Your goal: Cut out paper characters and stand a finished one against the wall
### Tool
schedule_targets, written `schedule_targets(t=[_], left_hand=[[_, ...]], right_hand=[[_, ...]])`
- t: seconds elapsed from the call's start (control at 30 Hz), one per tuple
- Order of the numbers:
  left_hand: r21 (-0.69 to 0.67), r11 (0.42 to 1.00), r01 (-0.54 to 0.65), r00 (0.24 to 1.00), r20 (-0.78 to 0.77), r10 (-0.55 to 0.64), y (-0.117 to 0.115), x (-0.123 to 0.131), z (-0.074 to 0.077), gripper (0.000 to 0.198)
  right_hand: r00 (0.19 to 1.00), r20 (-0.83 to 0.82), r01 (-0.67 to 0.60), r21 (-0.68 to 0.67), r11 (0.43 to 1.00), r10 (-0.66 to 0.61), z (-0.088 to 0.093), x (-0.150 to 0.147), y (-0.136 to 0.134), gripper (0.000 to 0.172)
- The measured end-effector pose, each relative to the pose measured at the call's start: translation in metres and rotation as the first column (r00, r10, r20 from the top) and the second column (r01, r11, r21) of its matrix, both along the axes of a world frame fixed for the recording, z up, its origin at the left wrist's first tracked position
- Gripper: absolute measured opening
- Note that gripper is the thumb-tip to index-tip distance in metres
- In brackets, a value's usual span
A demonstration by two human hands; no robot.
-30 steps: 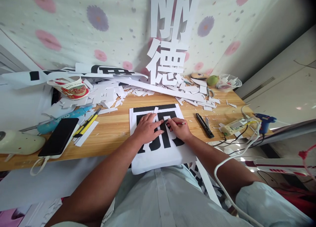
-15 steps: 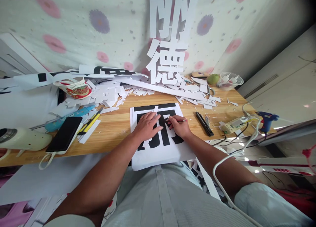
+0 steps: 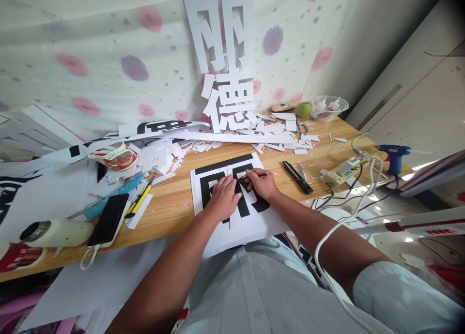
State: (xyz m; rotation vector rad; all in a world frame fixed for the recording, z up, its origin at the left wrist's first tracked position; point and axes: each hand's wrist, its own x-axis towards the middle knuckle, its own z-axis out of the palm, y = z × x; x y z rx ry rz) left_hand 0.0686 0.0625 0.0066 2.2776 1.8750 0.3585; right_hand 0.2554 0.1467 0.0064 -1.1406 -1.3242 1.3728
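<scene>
A white sheet (image 3: 218,244) printed with a bold black character lies at the table's front edge. My left hand (image 3: 224,197) rests flat on it, fingers stretched out over the black strokes. Just to its right, my right hand (image 3: 262,184) pinches a slim pen-shaped tool (image 3: 268,174) with a reddish end. The tool's tip is by the right half of the character, partly hidden by the fingers. A black box cutter (image 3: 298,177) lies on the wood to the right of my right hand.
White paper scraps (image 3: 160,155) pile along the back, below cut-out white characters (image 3: 232,101). At left are a phone (image 3: 109,220), a yellow cutter (image 3: 139,201) and a cream bottle (image 3: 60,231). A power strip (image 3: 341,172), a blue glue gun (image 3: 394,157) and loose cables are at right.
The whole view has tilted and shifted. Over the sheet, my left hand has moved slightly right and toward me, closer to my right hand. My right hand keeps its pinch on the tool.
</scene>
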Motion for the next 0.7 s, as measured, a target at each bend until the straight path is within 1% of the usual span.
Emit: schedule_targets(t=[0.1,0.23,0.33,0.43,0.5,0.57,0.63,0.7], left_hand=[[-0.013,1.0,0.002,1.0,0.023,-0.002,-0.001,0.001,0.0,0.056],[-0.039,0.999,0.0,0.997,0.077,0.003,0.0,-0.004,-0.001,0.051],[-0.056,0.998,0.035,0.988,0.153,-0.026,-0.001,-0.011,-0.001,0.054],[-0.018,0.996,0.084,0.977,0.196,-0.079,-0.006,-0.02,0.004,0.061],[-0.006,0.992,0.128,0.978,0.164,-0.126,-0.011,-0.024,0.01,0.066],[-0.044,0.987,0.155,0.984,0.098,-0.15,-0.013,-0.026,0.015,0.072],[-0.085,0.985,0.147,0.989,0.034,-0.145,-0.014,-0.025,0.018,0.078],[-0.091,0.987,0.134,0.991,-0.003,-0.135,-0.014,-0.022,0.018,0.082]], right_hand=[[1.0,-0.005,-0.002,0.002,1.0,0.002,-0.001,0.0,0.0,0.038],[1.0,-0.025,-0.006,0.003,1.0,0.006,-0.004,0.0,0.001,0.038],[0.999,-0.039,-0.009,0.0,1.0,0.009,-0.005,0.0,0.001,0.039],[0.999,-0.033,-0.006,-0.004,1.0,0.006,-0.005,0.0,0.002,0.039],[1.0,-0.028,-0.01,-0.009,1.0,0.009,-0.005,0.0,0.002,0.038],[1.0,-0.027,-0.013,-0.01,1.0,0.013,-0.005,0.0,0.002,0.036],[1.0,-0.03,-0.008,-0.011,1.0,0.008,-0.005,0.0,0.002,0.035],[0.999,-0.039,-0.003,-0.014,1.0,0.002,-0.005,0.0,0.002,0.034]])
